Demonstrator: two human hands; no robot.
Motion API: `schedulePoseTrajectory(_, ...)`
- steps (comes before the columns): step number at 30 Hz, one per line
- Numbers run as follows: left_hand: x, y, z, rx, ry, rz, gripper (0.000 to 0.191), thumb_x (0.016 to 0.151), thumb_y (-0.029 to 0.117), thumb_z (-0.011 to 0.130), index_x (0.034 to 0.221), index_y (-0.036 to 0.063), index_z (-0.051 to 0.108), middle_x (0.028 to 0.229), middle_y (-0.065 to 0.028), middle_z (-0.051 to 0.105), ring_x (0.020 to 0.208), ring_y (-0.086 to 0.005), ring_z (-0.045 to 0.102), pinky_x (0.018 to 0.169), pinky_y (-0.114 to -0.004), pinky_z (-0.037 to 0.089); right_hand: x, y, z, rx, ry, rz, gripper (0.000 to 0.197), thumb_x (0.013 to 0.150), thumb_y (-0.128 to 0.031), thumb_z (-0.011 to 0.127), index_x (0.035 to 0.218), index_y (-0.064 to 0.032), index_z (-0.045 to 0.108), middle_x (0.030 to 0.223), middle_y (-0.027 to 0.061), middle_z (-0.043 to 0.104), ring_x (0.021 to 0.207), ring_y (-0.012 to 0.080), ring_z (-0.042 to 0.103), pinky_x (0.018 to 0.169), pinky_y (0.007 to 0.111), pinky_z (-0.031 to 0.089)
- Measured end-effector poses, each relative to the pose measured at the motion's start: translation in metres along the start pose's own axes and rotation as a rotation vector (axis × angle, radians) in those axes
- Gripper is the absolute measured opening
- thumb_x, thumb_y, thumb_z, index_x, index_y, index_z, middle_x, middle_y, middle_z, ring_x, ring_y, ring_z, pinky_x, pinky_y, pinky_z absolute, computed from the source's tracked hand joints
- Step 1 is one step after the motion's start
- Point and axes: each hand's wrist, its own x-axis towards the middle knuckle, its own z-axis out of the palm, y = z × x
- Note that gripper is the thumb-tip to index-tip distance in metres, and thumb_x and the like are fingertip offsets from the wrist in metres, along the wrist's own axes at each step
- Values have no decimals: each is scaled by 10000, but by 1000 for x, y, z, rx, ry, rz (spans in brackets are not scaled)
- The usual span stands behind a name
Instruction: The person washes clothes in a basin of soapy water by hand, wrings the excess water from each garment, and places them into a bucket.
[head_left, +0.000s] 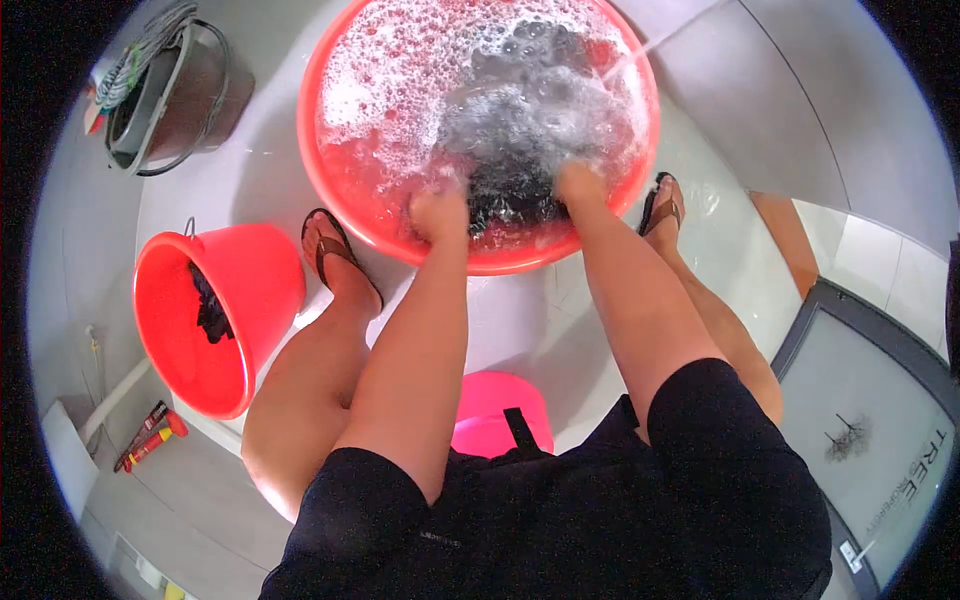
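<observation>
A large red plastic basin (311, 180) of foamy water stands on the floor before me. Dark wet cloth (514, 187) lies in the water between my hands, blurred by splashing. My left hand (441, 210) is at the cloth's left edge, with its fingers partly under water. On the cloth's right edge rests my right hand (579, 184), bent down into the water, its fingertips hidden. Both hands appear closed on the cloth. A thin stream of water (630, 60) enters the basin from the upper right, and suds cover the far left part of the surface.
A red bucket (277, 277) with dark cloth (210, 304) inside lies tilted at left. A grey mop bucket (195, 105) with a string mop (146, 52) is at upper left. Sandaled feet flank the basin. Behind it is a pink stool or tub (502, 405); a grey-framed door (862, 322) stands right.
</observation>
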Motion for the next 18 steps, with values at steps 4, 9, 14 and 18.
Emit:
schedulePoseTrajectory(4, 28, -41, -28, -188, 415, 57, 472, 881, 405, 578, 1078, -4, 707, 1131, -277, 661, 1006, -370, 662, 857, -453, 521, -73, -80, -3, 631, 118, 237, 266, 881, -123, 545, 1089, -16, 672, 1027, 221, 683, 969, 354, 640, 869, 432, 496)
schedulePoseTrajectory(9, 38, -18, -46, -820, -587, -712, 522, 977, 499, 523, 1201, 40, 633, 1198, -121, 644, 1110, -315, 608, 905, -488, 507, -201, -166, -69, 1546, -94, 303, 240, 915, -194, 663, 1027, 19, 678, 922, 53, 673, 858, 167, 600, 760, 330, 486)
schedulePoseTrajectory(14, 3, 8, -63, -1191, -919, -745, 523, 975, 514, 518, 1168, 44, 640, 1136, -119, 655, 997, -275, 620, 849, -471, 520, -254, -190, -120, 1301, -297, -387, 286, 856, -224, 771, 1021, -19, 660, 954, 22, 658, 873, 133, 621, 756, 327, 512)
schedulePoseTrajectory(18, -7, 17, -50, -1171, -560, -739, 480, 977, 462, 541, 1144, 26, 650, 1101, -126, 660, 932, -257, 619, 809, -450, 529, -226, -199, -110, 680, 69, -854, 330, 764, -315, 786, 946, -72, 657, 919, 170, 632, 842, 356, 643, 738, 399, 519)
